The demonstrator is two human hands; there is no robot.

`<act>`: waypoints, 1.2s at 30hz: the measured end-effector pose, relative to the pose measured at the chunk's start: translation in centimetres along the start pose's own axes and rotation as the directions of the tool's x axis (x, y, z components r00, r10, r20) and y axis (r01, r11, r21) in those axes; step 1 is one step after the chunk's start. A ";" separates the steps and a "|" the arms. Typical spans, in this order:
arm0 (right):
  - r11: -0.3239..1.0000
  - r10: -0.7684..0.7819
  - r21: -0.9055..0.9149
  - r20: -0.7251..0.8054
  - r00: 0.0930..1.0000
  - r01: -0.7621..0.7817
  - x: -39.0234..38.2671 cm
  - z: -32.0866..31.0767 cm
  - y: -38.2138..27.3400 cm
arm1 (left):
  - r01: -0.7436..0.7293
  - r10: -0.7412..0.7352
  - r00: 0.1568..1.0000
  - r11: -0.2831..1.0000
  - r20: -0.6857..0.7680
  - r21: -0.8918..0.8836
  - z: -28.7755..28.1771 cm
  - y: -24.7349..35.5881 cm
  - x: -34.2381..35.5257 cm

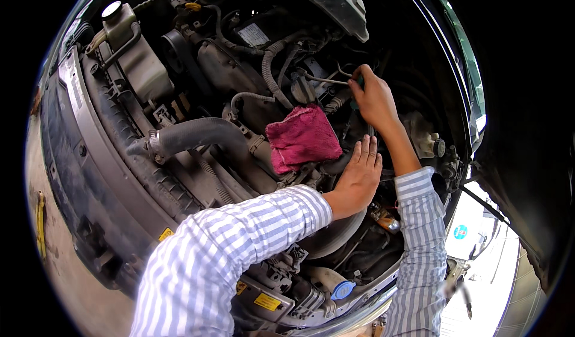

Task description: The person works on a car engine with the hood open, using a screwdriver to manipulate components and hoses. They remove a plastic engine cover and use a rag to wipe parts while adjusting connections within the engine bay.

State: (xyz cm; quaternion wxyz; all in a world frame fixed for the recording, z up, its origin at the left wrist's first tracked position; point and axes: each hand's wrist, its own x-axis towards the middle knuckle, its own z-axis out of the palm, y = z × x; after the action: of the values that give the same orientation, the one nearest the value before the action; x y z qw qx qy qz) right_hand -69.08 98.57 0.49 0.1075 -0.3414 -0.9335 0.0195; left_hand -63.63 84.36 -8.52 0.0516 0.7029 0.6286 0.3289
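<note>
In the engine bay, my right hand (375, 100) is closed round the green handle of a screwdriver (328, 80). Its metal shaft points left toward the engine's hoses, and just where the tip rests is hard to make out. My left hand (358, 178) lies flat with fingers stretched out, over dark parts to the right of a folded red cloth (304, 138). That cloth sits on the engine, apart from both hands. Beside the cloth's upper edge, a ribbed grey hose (271, 70) curves down.
A thick black radiator hose (200, 134) runs left of the cloth. The plastic coolant tank (141, 61) stands at the far left, and a blue-capped filler neck (342, 289) is near the front. The raised hood (509, 133) is at the right.
</note>
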 end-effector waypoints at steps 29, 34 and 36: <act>0.983 -0.083 -0.111 0.435 0.896 0.145 2.3 -1.9 -0.8 | -0.123 0.316 0.731 0.933 0.605 -0.339 -14.8 -6.5 6.8; 0.999 -0.019 0.031 0.175 0.984 0.014 -0.1 -0.2 -0.1 | 0.019 -0.041 0.991 0.985 -0.126 -0.171 -19.2 -13.8 9.7; 0.990 0.055 0.121 0.095 0.994 -0.066 -1.2 0.5 -0.1 | 0.046 -0.048 0.999 0.957 0.001 -0.286 -16.6 -14.3 10.5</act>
State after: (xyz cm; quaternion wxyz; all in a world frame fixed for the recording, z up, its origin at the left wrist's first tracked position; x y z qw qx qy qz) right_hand -68.38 97.72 -0.16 0.0848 -0.3609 -0.9237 0.0964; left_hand -84.61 91.26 1.65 0.1587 0.6719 0.5911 0.4171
